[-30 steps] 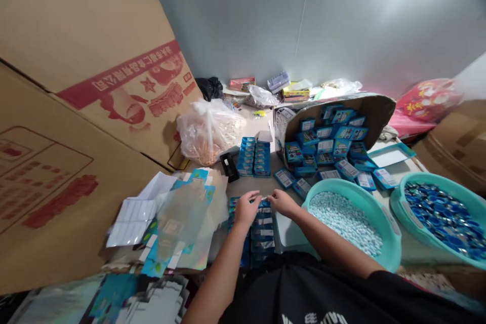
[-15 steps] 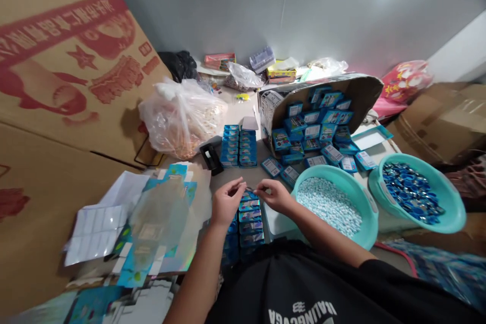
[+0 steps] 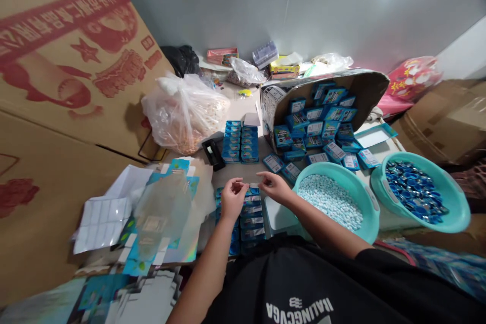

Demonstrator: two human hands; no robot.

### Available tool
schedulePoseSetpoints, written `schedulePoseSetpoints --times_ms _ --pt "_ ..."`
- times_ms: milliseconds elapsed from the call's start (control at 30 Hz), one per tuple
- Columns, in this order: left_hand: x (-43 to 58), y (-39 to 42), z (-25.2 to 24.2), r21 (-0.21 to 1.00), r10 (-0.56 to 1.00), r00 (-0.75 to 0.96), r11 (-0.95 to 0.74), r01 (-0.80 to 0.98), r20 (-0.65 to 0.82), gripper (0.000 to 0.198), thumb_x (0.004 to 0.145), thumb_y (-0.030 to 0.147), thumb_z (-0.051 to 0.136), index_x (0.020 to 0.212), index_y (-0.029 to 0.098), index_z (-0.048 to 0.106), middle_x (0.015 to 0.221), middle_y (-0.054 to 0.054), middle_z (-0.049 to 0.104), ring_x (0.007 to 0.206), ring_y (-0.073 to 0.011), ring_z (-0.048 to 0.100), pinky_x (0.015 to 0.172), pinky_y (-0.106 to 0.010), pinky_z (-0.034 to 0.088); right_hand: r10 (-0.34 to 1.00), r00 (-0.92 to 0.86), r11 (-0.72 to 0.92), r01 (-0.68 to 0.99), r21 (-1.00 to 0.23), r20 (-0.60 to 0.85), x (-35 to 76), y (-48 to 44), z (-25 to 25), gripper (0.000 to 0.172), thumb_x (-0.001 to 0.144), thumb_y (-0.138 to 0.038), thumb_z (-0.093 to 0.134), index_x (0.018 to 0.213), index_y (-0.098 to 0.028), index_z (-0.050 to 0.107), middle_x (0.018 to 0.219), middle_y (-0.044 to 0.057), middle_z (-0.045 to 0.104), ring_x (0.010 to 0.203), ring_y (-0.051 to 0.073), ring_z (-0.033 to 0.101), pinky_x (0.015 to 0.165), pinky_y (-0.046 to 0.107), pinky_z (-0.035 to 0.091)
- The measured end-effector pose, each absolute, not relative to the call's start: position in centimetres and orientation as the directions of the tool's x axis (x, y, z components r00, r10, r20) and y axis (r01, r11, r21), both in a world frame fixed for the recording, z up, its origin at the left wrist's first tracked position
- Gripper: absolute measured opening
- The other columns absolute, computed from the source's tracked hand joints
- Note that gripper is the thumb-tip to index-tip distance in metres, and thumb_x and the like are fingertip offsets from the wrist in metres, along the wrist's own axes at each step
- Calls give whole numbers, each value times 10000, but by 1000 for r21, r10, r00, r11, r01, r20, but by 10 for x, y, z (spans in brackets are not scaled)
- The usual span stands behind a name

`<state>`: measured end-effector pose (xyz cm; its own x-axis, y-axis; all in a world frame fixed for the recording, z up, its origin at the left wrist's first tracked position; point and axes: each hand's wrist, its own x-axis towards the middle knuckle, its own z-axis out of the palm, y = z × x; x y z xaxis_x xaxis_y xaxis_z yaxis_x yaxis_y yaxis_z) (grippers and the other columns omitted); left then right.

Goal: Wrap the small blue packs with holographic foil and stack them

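Observation:
In the head view my left hand (image 3: 234,197) pinches one end of a small pale strip (image 3: 254,185), whose exact kind I cannot make out. Close to the strip's other end is my right hand (image 3: 276,187), index finger raised apart from the thumb. Below both hands run two rows of small blue boxes (image 3: 252,221), several with shiny strips across their tops. Beyond them stand two more rows of blue boxes (image 3: 249,146), a pale card (image 3: 251,119) on top, beside a black tape dispenser-like object (image 3: 213,155).
At right, a turquoise basin (image 3: 374,217) holds pale pellets; another basin (image 3: 457,207) holds blue shiny pieces. A tipped carton (image 3: 269,106) spills blue boxes. A plastic bag (image 3: 178,116) and layered sheets (image 3: 159,212) lie left, beside large cardboard boxes (image 3: 76,126).
The right hand's index finger has lifted away from its thumb, and the pale strip shows flatter between the hands. The view has shifted slightly.

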<state>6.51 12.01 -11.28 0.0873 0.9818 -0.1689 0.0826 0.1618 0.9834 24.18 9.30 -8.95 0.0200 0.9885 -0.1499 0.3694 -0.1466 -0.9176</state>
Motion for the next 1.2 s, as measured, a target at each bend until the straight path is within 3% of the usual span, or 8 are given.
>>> schedulePoseSetpoints --times_ms 233,533,833,967,1100,1200 --pt "56 133 -118 954 975 53 198 227 -215 442 684 425 737 951 208 460 723 -24 712 722 -196 707 713 -314 529 989 -28 -119 444 -888 -147 237 101 -89 362 809 -141 557 1162 -154 635 671 -38 525 615 109 470 597 222 367" --pt "68 123 -131 850 972 98 134 509 -212 232 685 307 711 827 233 543 747 -5 719 757 -198 672 723 -296 461 937 69 -340 417 -843 -343 243 98 -132 264 747 -124 605 1007 -125 650 623 -51 493 595 113 474 569 229 339" --pt "71 141 -127 769 951 43 220 601 -305 219 686 283 733 825 218 577 717 -40 729 676 -225 673 629 -291 433 932 57 -358 276 -892 -357 246 95 -146 422 785 -212 586 1196 -115 571 659 -62 483 612 114 484 602 230 401" --pt "71 137 -127 767 959 69 177 617 -277 179 690 253 728 809 214 600 719 -31 715 714 -223 674 669 -296 442 929 77 -368 282 -886 -361 245 92 -155 454 775 -227 605 1214 -122 560 651 -66 489 621 124 503 631 243 427" --pt "69 128 -129 749 979 47 120 652 -198 283 685 239 725 946 209 618 746 -12 653 798 -221 651 741 -303 442 912 99 -408 321 -855 -398 232 88 -163 397 843 -224 514 1225 -128 564 699 -19 576 675 152 580 644 259 468" --pt "66 127 -129 729 987 24 101 677 -159 345 673 264 733 987 198 605 715 7 575 752 -212 611 694 -288 422 901 113 -429 378 -821 -419 221 88 -164 351 898 -197 419 1205 -173 588 841 43 668 826 179 646 706 276 501"
